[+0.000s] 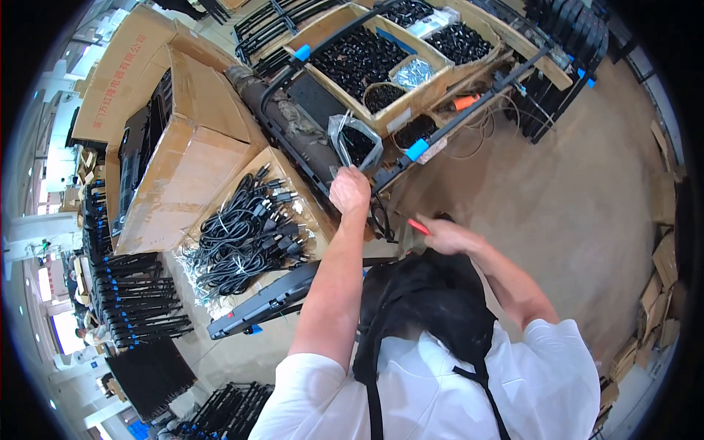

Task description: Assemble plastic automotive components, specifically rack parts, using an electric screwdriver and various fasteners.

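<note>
While the left hand fists around a black frame (by a cable box), the right hand pinches a red tool.

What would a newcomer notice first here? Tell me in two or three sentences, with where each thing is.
At the centre, the left hand reaches up to a black frame with blue clips, while the right hand holds a small red tool just below it. To the left, an open cardboard box is full of coiled black power cords. Above, cardboard bins hold heaps of small black parts.
</note>
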The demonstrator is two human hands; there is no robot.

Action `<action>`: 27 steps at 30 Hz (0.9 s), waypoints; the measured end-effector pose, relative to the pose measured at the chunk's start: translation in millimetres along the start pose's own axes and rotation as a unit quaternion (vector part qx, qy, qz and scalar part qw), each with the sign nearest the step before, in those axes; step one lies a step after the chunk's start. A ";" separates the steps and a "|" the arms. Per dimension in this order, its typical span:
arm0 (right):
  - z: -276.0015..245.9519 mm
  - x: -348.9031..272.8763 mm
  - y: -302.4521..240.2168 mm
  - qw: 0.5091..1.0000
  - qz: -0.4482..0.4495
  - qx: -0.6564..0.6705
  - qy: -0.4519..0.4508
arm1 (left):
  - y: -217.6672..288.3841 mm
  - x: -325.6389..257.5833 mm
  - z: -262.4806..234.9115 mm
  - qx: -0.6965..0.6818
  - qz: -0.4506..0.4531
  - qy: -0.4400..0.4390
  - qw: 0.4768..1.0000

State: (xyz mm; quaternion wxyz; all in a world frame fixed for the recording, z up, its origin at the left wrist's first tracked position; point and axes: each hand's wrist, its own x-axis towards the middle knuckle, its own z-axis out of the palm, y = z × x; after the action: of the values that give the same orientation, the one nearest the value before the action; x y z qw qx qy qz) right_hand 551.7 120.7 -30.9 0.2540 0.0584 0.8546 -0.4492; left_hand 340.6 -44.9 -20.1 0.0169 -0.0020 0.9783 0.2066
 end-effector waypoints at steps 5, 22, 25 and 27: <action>3.3 57.2 34.8 0.985 0.158 0.027 0.070 | 3.2 -1.1 -2.3 0.012 0.017 0.026 0.999; 33.4 242.3 172.6 0.962 -0.071 -0.197 0.174 | -82.4 154.9 -318.2 -0.118 -0.050 0.419 0.899; -50.3 204.2 70.1 0.982 -0.015 -0.187 -0.027 | -167.3 220.2 -418.3 0.173 -0.036 0.463 0.869; -74.0 182.4 68.1 0.987 -0.005 -0.145 -0.069 | -215.2 245.7 -445.1 0.265 -0.120 0.332 0.898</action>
State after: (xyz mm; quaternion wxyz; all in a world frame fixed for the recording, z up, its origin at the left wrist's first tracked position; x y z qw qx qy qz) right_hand 388.1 196.4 -135.3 0.3156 -0.0144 0.8914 -0.3250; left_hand 83.0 -420.9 291.5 -0.2837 -0.1837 0.9381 -0.0762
